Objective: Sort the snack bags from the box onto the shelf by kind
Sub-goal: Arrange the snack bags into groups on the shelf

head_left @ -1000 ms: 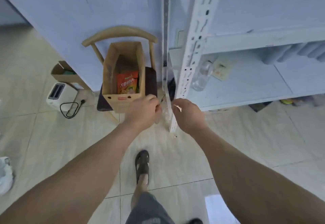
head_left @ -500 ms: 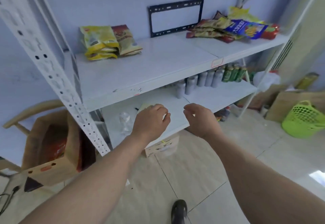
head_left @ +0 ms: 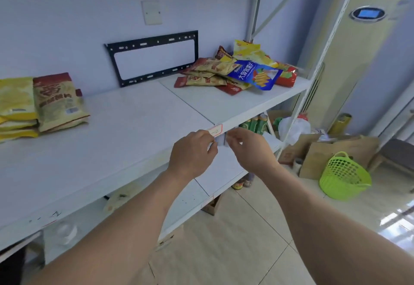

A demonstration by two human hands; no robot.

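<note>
Two groups of snack bags lie on the white shelf (head_left: 125, 132). At its left end, yellow bags (head_left: 15, 103) are stacked beside a red-brown bag (head_left: 57, 101). At the right end is a mixed pile of red-brown bags (head_left: 210, 72), with a blue bag (head_left: 255, 74) and a yellow bag (head_left: 251, 53) on top. My left hand (head_left: 192, 150) and my right hand (head_left: 248, 148) hover close together at the shelf's front edge, fingers loosely curled, nothing visible in them. The box is out of view.
A red-bordered label (head_left: 215, 130) sits on the shelf edge just above my hands. Green cans (head_left: 255, 124) stand on the lower shelf (head_left: 224, 172). A black wall bracket (head_left: 152, 56) leans behind. On the floor at right are a green basket (head_left: 342, 177), brown paper bags (head_left: 331, 150) and an air conditioner (head_left: 358, 49).
My view swung from the box on the chair up and right along the shelf. Both hands rose from below the lower shelf to the upper shelf's front edge.
</note>
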